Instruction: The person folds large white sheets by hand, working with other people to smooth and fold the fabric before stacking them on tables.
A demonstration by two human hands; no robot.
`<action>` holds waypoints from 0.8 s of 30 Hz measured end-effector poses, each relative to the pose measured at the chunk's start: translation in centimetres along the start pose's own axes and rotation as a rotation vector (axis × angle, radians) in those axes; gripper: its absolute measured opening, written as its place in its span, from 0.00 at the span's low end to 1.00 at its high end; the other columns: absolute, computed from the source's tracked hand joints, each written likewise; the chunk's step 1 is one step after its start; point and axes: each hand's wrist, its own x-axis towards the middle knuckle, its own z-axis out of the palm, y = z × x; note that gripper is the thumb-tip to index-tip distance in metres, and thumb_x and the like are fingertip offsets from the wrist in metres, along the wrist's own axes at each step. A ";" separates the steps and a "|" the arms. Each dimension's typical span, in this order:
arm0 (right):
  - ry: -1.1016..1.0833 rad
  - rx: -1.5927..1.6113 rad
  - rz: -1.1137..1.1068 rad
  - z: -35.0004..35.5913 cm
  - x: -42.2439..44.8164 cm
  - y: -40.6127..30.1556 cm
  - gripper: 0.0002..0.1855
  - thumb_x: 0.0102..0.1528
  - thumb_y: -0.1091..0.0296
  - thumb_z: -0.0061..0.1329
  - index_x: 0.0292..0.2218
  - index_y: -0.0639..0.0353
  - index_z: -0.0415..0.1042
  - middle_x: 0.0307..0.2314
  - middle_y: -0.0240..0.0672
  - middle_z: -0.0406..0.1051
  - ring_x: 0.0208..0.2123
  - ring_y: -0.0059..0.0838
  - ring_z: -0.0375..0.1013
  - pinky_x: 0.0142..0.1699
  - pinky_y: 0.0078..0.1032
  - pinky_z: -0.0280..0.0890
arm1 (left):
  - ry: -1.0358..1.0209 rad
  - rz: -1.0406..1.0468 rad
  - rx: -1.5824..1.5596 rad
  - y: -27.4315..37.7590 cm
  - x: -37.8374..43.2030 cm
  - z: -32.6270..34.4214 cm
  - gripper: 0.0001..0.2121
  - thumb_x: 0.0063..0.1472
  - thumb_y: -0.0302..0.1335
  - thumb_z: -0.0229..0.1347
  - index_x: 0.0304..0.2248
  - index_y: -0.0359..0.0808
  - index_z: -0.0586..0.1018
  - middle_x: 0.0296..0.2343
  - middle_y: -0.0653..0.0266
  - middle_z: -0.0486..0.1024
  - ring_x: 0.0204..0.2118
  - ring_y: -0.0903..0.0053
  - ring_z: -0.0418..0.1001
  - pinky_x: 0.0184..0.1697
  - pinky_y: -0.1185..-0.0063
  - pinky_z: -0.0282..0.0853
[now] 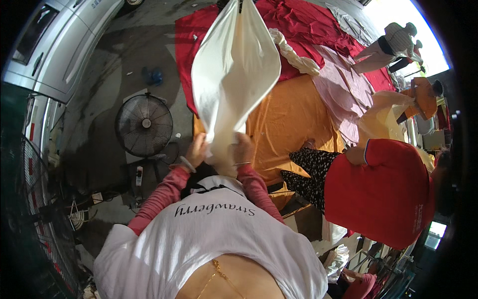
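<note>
A long white cloth [235, 71] stretches away from my body, its sides raised and its middle sagging, up to the top edge of the view. My left hand [196, 151] grips its left edge near my waist. Opposite it, my right hand [243, 148], somewhat blurred, is closed on the right edge. The near end of the cloth hangs between my hands. What holds the far end is mostly cut off. Below the white cloth, orange cloth [295, 119] and red cloth [186, 56] are spread out.
A black floor fan [146, 123] stands to the left, with a power strip [139, 175] near it. A silver vehicle [71, 41] is at upper left. Close on the right is a person in a red shirt [377, 194]; other people stand farther right. Pink cloth [343, 86] lies beyond.
</note>
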 end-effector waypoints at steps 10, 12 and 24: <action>-0.141 -0.216 -0.186 -2.8 -1.2 -5.5 0.12 0.39 0.72 0.43 0.30 0.60 0.66 0.24 0.40 0.62 0.27 0.40 0.61 0.32 0.30 0.57 | -0.239 -0.344 -0.546 2.7 3.1 5.6 0.11 0.55 0.30 0.37 0.33 0.34 0.67 0.25 0.66 0.67 0.26 0.84 0.66 0.28 0.86 0.63; -0.030 -0.168 -0.211 -4.0 -1.3 -6.1 0.07 0.38 0.71 0.45 0.24 0.60 0.67 0.22 0.38 0.62 0.28 0.39 0.61 0.32 0.30 0.57 | -0.394 -0.536 -0.738 3.3 4.3 6.1 0.11 0.54 0.29 0.40 0.34 0.33 0.67 0.24 0.66 0.69 0.25 0.83 0.67 0.27 0.85 0.64; 0.513 0.242 0.297 -7.9 -3.1 0.6 0.17 0.41 0.66 0.48 0.34 0.65 0.64 0.26 0.40 0.66 0.31 0.33 0.64 0.39 0.27 0.57 | -0.464 -0.154 -0.497 13.5 8.6 12.4 0.12 0.49 0.34 0.48 0.25 0.32 0.69 0.20 0.66 0.68 0.22 0.82 0.65 0.26 0.85 0.60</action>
